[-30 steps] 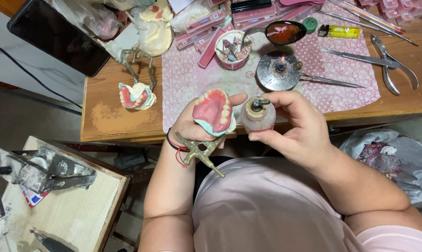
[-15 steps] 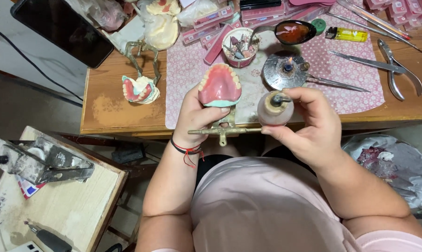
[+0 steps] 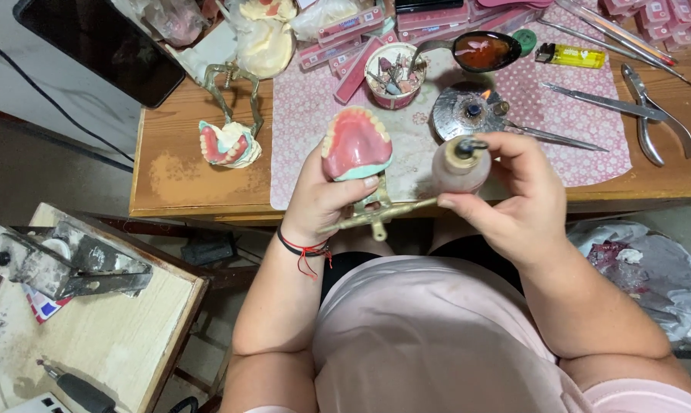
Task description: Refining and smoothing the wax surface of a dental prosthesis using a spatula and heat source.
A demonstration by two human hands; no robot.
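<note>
two hands work above the near edge of a wooden table [image 3: 169, 180], over a pink patterned cloth [image 3: 299, 115]. left hand [image 3: 326, 199] is closed around a pink denture model [image 3: 355, 144] on a brass hinged frame [image 3: 376, 214], teeth facing up and away, held in the air near the table edge. right hand [image 3: 513, 191] grips a small pale bottle [image 3: 460, 164], tilted, its dark nozzle just beside the denture model. on the cloth lie a round metal burner [image 3: 464, 113] with a small flame, a spoon [image 3: 479, 51] of dark liquid and a cup [image 3: 393, 75] of small tools. pliers [image 3: 655, 115] lie to the right.
</note>
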